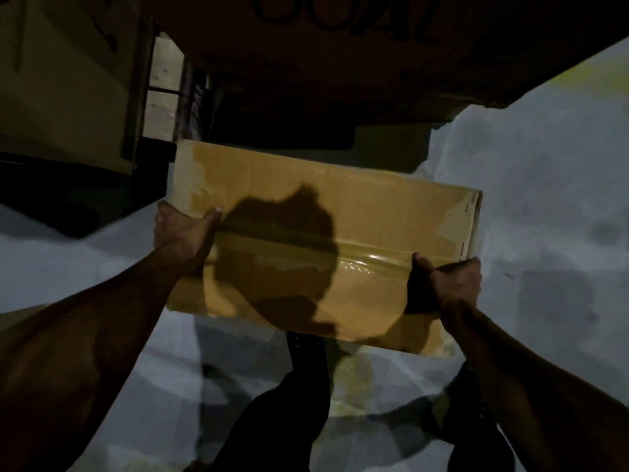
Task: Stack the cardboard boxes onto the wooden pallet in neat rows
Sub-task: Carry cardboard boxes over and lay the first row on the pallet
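Observation:
A taped brown cardboard box [340, 212] hangs in the air in front of me, above the floor. My left hand [183, 233] grips its left end, thumb lying on the top face. My right hand [449, 284] grips its right near corner, thumb on the shiny tape strip. Pale slats of the wooden pallet [163, 93] show at the upper left, between stacked boxes. My head's shadow falls across the box top.
A large dark box [340, 56] with printed letters stands straight ahead, past the carried box. Another carton [64, 80] stands at the upper left. Grey concrete floor [544, 185] spreads to the right and below. My legs [282, 410] are under the box.

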`<state>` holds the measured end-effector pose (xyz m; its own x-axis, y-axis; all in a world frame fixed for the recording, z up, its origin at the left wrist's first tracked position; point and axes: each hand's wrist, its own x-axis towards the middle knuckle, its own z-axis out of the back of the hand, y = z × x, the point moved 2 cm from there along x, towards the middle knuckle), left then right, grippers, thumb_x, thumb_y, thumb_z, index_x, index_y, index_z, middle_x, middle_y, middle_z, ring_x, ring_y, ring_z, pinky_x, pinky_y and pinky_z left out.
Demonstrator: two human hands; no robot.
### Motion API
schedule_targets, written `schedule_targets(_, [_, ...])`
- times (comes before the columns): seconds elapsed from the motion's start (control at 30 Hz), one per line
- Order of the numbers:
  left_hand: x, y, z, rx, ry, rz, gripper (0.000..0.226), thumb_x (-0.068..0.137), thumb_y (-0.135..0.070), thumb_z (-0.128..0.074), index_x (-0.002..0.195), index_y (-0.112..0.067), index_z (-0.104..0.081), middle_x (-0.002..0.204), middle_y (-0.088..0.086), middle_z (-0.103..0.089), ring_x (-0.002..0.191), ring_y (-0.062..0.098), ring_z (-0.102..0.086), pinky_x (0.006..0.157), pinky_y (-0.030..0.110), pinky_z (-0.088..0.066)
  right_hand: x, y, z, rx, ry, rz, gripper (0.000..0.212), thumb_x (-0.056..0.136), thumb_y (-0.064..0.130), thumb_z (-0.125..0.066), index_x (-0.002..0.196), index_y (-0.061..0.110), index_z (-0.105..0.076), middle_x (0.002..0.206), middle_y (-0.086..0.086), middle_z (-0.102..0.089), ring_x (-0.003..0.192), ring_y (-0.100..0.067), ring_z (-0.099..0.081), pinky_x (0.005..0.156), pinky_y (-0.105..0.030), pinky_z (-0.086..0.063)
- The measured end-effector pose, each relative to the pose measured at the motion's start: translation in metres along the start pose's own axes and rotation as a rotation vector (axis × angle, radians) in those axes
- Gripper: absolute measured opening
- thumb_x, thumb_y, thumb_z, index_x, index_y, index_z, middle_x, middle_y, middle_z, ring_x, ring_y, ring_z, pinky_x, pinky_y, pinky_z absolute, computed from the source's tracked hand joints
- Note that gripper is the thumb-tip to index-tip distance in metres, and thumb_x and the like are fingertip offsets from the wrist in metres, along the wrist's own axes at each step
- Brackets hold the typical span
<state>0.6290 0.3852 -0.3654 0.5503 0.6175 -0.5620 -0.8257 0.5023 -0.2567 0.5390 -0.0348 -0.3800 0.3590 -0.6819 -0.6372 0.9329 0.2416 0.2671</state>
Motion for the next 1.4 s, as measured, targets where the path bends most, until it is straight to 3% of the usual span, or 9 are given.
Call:
schedule_targets(0.1, [0.010, 0.005, -0.004, -0.063, 0.003, 0.023, 0.099, 0.069, -0.062, -0.079, 0.143, -0.012, -0.036, 0.143, 0.016, -0.047, 0.129, 0.039, -0.047, 0.108, 0.050, -0.040, 0.006, -0.002, -0.005, 0.046, -0.041, -0.011, 0.092, 0.069, 0.051, -0.087, 0.135, 0.009, -0.039, 0.138, -0.015, -0.048, 0.127, -0.039, -0.048, 0.105, -0.053, -0.045])
schedule_targets(0.23, [0.009, 0.003, -0.002, -0.065, 0.011, 0.027, 0.093, 0.074, -0.057, -0.079, 0.141, -0.007, -0.036, 0.142, 0.020, -0.048, 0.129, 0.040, -0.048, 0.108, 0.050, -0.040, 0.008, -0.006, -0.005, 0.092, -0.040, -0.023, 0.094, 0.063, 0.053, -0.089, 0.132, 0.012, -0.039, 0.134, -0.015, -0.051, 0.124, -0.040, -0.052, 0.102, -0.057, -0.048])
schedule_targets(0.43, [-0.037, -0.005, 0.020, -0.044, 0.010, -0.010, 0.090, 0.078, -0.053, -0.078, 0.140, -0.003, -0.037, 0.141, 0.024, -0.049, 0.127, 0.042, -0.049, 0.104, 0.050, -0.042, -0.014, -0.019, 0.040, 0.077, -0.071, 0.001, 0.095, 0.067, 0.052, -0.087, 0.134, 0.006, -0.039, 0.135, -0.019, -0.051, 0.125, -0.041, -0.050, 0.103, -0.053, -0.046])
schedule_targets(0.7, [-0.191, -0.052, 0.089, -0.095, 0.046, -0.099, 0.094, 0.076, -0.058, -0.077, 0.142, -0.005, -0.035, 0.140, 0.023, -0.050, 0.125, 0.042, -0.051, 0.104, 0.053, -0.044, -0.076, -0.041, 0.203, 0.124, -0.105, 0.066, 0.097, 0.067, 0.057, -0.084, 0.136, 0.005, -0.039, 0.135, -0.019, -0.052, 0.125, -0.042, -0.049, 0.103, -0.054, -0.045])
schedule_targets(0.87, [-0.319, -0.092, 0.123, -0.121, 0.091, -0.182, 0.093, 0.076, -0.052, -0.079, 0.143, -0.006, -0.032, 0.139, 0.021, -0.050, 0.125, 0.041, -0.050, 0.104, 0.055, -0.044, -0.104, -0.059, 0.329, 0.153, -0.133, 0.061, 0.104, 0.070, 0.055, -0.083, 0.147, 0.007, -0.032, 0.147, -0.019, -0.044, 0.136, -0.040, -0.040, 0.112, -0.054, -0.036])
schedule_targets(1.03, [-0.435, -0.136, 0.138, -0.047, 0.052, -0.261, 0.093, 0.079, -0.050, -0.078, 0.144, -0.004, -0.030, 0.140, 0.025, -0.046, 0.125, 0.044, -0.049, 0.100, 0.053, -0.044, -0.111, -0.072, 0.447, 0.136, -0.170, 0.101, 0.097, 0.075, 0.054, -0.080, 0.147, 0.010, -0.030, 0.146, -0.019, -0.042, 0.136, -0.040, -0.039, 0.113, -0.051, -0.033])
schedule_targets(1.2, [-0.513, -0.179, 0.138, 0.019, 0.003, -0.335, 0.110, 0.076, -0.054, -0.079, 0.154, -0.006, -0.017, 0.149, 0.027, -0.035, 0.134, 0.046, -0.039, 0.105, 0.055, -0.038, -0.106, -0.069, 0.545, 0.147, -0.223, 0.150, 0.101, 0.077, 0.054, -0.078, 0.153, 0.012, -0.025, 0.150, -0.019, -0.038, 0.138, -0.040, -0.036, 0.113, -0.051, -0.031])
schedule_targets(1.4, [-0.572, -0.238, 0.132, 0.013, -0.096, -0.349, 0.108, 0.072, -0.062, -0.077, 0.148, -0.005, -0.025, 0.145, 0.027, -0.041, 0.131, 0.048, -0.042, 0.103, 0.056, -0.038, -0.093, -0.062, 0.629, 0.185, -0.257, 0.192, 0.101, 0.079, 0.054, -0.077, 0.153, 0.011, -0.024, 0.151, -0.021, -0.036, 0.138, -0.041, -0.035, 0.112, -0.049, -0.030])
